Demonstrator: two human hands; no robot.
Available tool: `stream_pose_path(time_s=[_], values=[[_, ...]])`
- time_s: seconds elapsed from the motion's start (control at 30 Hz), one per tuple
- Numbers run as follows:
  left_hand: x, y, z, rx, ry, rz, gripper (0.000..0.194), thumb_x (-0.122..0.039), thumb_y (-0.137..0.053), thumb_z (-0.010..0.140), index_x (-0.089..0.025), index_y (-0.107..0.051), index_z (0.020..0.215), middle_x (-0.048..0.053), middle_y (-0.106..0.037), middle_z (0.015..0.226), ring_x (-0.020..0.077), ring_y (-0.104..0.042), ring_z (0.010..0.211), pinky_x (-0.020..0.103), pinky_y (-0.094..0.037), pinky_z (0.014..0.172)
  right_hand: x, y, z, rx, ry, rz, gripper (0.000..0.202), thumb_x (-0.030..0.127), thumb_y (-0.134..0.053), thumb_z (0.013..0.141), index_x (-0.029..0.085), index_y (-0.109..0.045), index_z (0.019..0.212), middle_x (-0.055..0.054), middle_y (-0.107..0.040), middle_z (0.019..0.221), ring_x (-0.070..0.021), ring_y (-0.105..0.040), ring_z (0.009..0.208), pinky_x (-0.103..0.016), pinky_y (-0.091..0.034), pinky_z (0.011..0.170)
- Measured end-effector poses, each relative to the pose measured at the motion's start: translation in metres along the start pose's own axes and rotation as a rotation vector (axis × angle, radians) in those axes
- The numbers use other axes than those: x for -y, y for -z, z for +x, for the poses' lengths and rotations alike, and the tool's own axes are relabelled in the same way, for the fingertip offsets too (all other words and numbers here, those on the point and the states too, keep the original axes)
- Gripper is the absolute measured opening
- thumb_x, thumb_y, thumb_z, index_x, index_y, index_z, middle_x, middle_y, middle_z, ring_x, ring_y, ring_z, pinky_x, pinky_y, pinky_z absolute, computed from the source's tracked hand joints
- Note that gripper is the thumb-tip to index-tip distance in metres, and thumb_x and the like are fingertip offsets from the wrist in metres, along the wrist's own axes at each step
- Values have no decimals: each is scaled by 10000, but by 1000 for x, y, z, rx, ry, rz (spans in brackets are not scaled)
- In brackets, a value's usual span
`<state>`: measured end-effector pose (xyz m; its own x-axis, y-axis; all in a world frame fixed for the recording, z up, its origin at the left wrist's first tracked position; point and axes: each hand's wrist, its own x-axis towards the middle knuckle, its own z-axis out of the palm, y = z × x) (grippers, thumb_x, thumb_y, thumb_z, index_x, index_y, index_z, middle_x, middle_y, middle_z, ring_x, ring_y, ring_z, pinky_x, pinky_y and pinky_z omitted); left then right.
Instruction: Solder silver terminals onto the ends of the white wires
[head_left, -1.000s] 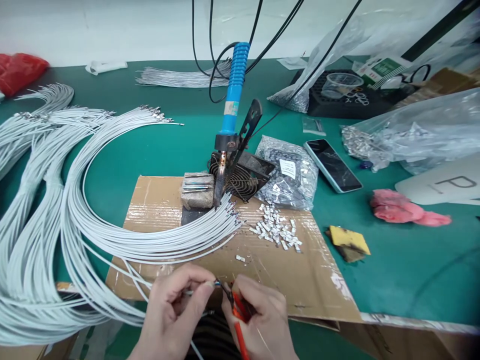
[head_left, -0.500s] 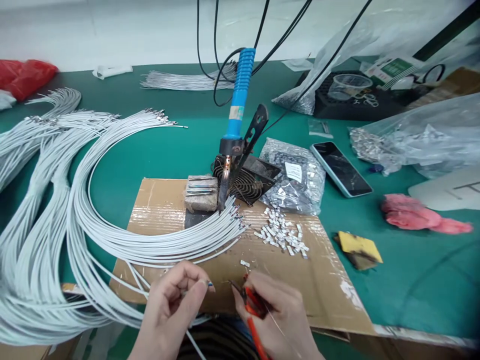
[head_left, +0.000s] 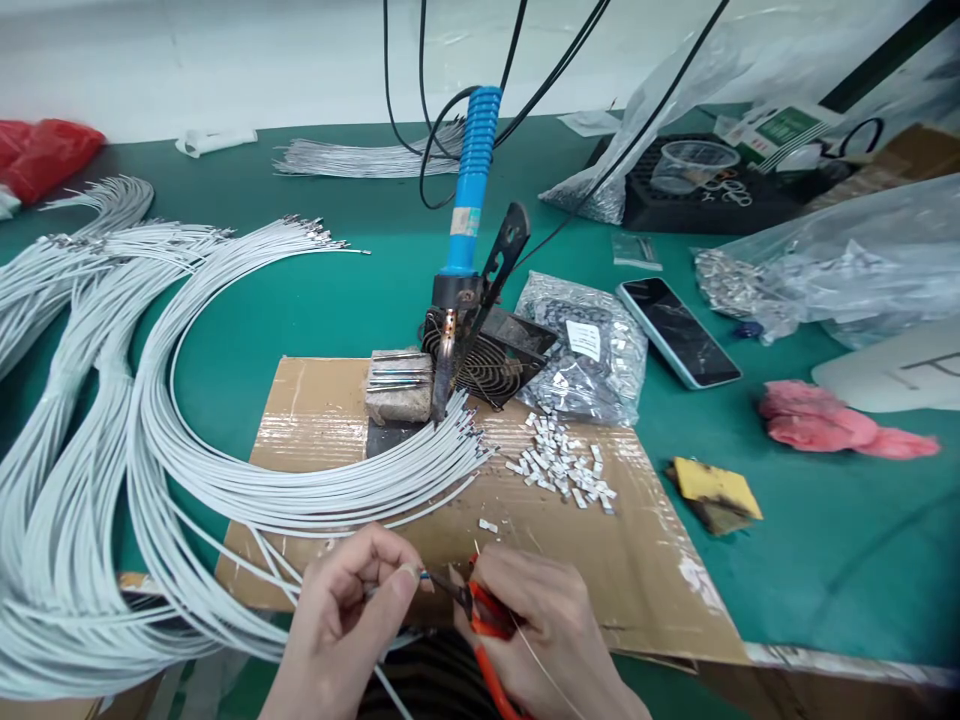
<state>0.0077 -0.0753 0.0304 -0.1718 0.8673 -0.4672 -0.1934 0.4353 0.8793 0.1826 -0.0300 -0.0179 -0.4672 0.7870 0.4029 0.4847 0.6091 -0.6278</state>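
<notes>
My left hand point(head_left: 356, 610) pinches the end of a white cable near the cardboard's front edge; a small blue tip shows past the fingertips. My right hand point(head_left: 536, 620) is wrapped round red-handled pliers point(head_left: 491, 612), whose dark jaws meet the wire end at my left fingertips. A thin wire also runs through my right hand. Just behind the hands, the ends of a curved bundle of white cables point(head_left: 330, 495) lie on the cardboard point(head_left: 637, 570). Small white pieces point(head_left: 559, 465) are scattered right of those ends.
A blue soldering iron point(head_left: 474, 180) stands tip down in its holder, beside a block point(head_left: 399, 385) with thin rods on it. A plastic bag point(head_left: 585, 350), a phone point(head_left: 679, 333), a yellow sponge point(head_left: 716, 492) and a pink cloth point(head_left: 840, 420) lie to the right. More cable bundles point(head_left: 82, 430) fill the left.
My right hand has moved left with the pliers, bringing their jaws to the wire end in my left hand. The whole view has shifted slightly.
</notes>
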Motion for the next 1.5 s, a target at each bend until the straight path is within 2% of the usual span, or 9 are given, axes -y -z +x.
stream_pose_path(time_s=[0.27,0.4,0.57,0.83,1.0,1.2,1.33,1.43,1.5], values=[[-2,1,-1,32,22,-2,538,-703,-800,750,-175,-706,721,-45,-472,632,127,-304,604,258,-246,573,-3,2,-2,-6,49,-38,370,62,-549,852,237,-358,588,61,-417,515,-97,-364,452,-253,-273,462],[-2,2,-1,47,25,11,536,-704,-792,759,-175,-714,720,-34,-502,635,131,-337,611,261,-250,587,-5,2,-3,-5,75,-44,351,59,-553,850,235,-393,592,54,-448,524,-104,-371,467,-255,-278,473],[1,4,-2,46,20,25,485,-674,-799,775,-195,-741,727,-21,-542,651,146,-403,636,267,-273,612,-5,3,-3,1,97,-40,357,54,-536,849,244,-376,592,59,-456,508,-104,-370,453,-259,-271,464],[4,6,-2,68,5,67,478,-675,-771,804,-200,-746,749,-21,-525,635,146,-405,628,268,-255,600,-2,9,-3,85,81,-20,353,83,-523,849,250,-320,614,64,-416,526,-98,-360,448,-268,-250,448],[0,4,-1,93,17,115,552,-721,-761,775,-172,-719,736,-35,-477,597,139,-366,598,278,-227,586,-2,10,-2,84,83,-29,354,82,-524,852,248,-321,614,59,-413,536,-99,-359,456,-272,-241,451],[2,3,0,60,8,115,552,-715,-770,768,-165,-734,738,-25,-497,621,139,-391,613,262,-259,591,-6,8,-7,19,83,-28,319,73,-532,861,230,-437,601,51,-473,504,-103,-379,440,-271,-270,453],[6,0,-1,14,-14,142,441,-606,-786,810,-172,-761,732,-15,-517,626,137,-406,608,251,-262,571,0,1,-9,-51,53,0,294,64,-555,829,217,-489,587,37,-514,503,-104,-412,437,-265,-288,447],[10,-2,-1,-34,-43,206,355,-504,-795,817,-169,-763,703,-22,-501,587,121,-369,570,250,-223,546,2,-7,-11,-144,0,64,305,70,-578,820,217,-464,579,49,-506,504,-91,-418,423,-242,-300,441],[15,-1,-1,-65,-68,220,334,-482,-792,817,-174,-771,690,-26,-494,562,116,-348,551,253,-212,539,-4,-8,-13,-225,-71,117,357,88,-581,861,222,-421,572,66,-459,481,-82,-400,392,-230,-293,419]])
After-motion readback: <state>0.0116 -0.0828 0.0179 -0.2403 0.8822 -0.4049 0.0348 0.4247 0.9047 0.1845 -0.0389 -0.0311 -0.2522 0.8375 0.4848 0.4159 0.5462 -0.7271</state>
